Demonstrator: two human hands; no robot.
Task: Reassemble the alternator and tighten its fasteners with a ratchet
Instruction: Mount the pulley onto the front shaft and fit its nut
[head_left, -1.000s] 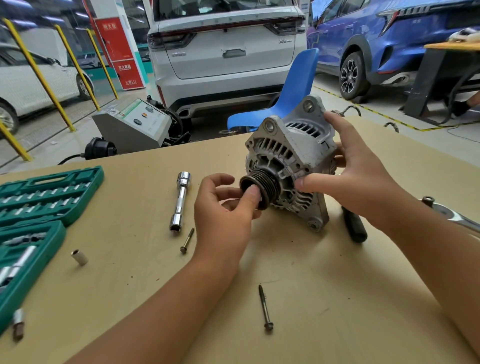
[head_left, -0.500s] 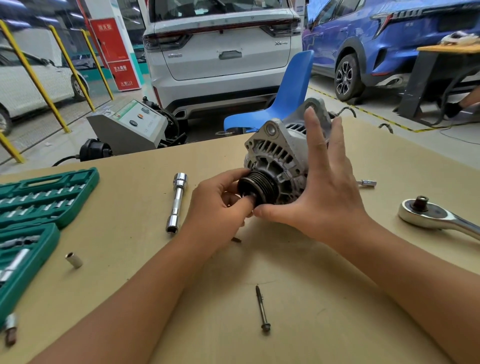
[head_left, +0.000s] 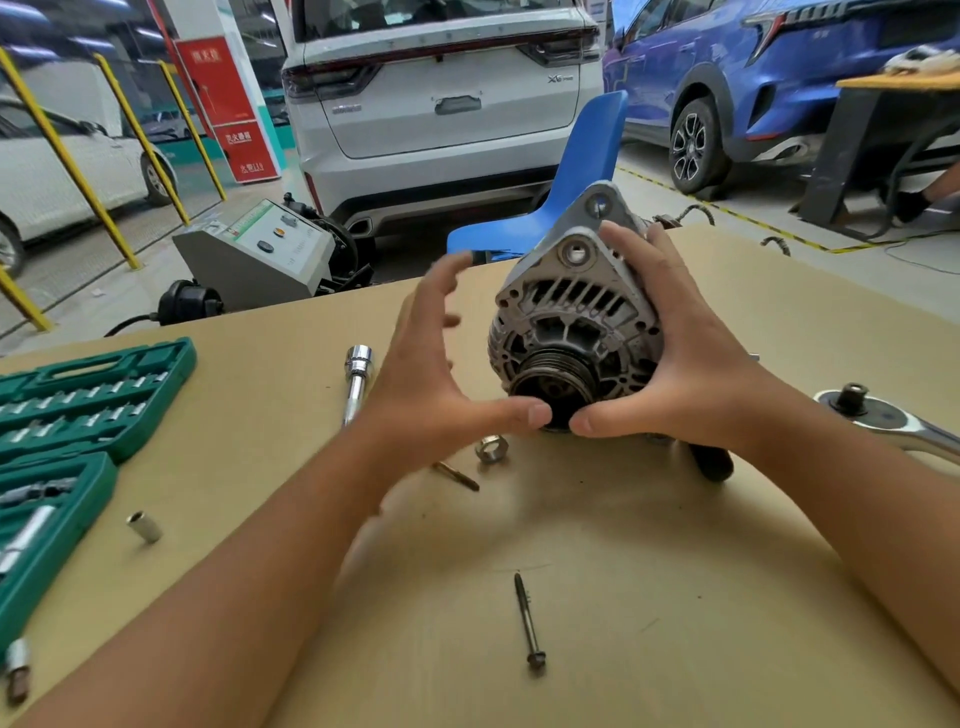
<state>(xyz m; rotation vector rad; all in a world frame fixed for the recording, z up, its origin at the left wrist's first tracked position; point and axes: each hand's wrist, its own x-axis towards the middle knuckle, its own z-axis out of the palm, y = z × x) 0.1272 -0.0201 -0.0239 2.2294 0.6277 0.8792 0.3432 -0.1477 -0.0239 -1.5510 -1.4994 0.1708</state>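
Observation:
The grey alternator (head_left: 566, 317) stands on the table's middle, its black pulley (head_left: 553, 384) facing me. My right hand (head_left: 675, 364) grips its right side, fingers curled over the housing and thumb under the pulley. My left hand (head_left: 431, 379) is open and blurred just left of it, fingers spread in the air, thumb tip near the pulley's lower edge. A hex nut (head_left: 491, 448) and a short bolt (head_left: 457, 475) lie below my left hand. A long bolt (head_left: 529, 621) lies nearer me. The ratchet (head_left: 883, 421) rests at the right.
A green socket case (head_left: 78, 395) lies open at the left edge. An extension bar (head_left: 357, 382), a loose socket (head_left: 144, 526) and a black handle (head_left: 714, 462) lie on the tan table (head_left: 675, 597). Beyond the far edge stand a blue chair (head_left: 576, 176) and parked cars.
My left hand has let go of the pulley and opened, drawing away to the left. The right hand has shifted to the housing's right side, and the alternator now faces me more.

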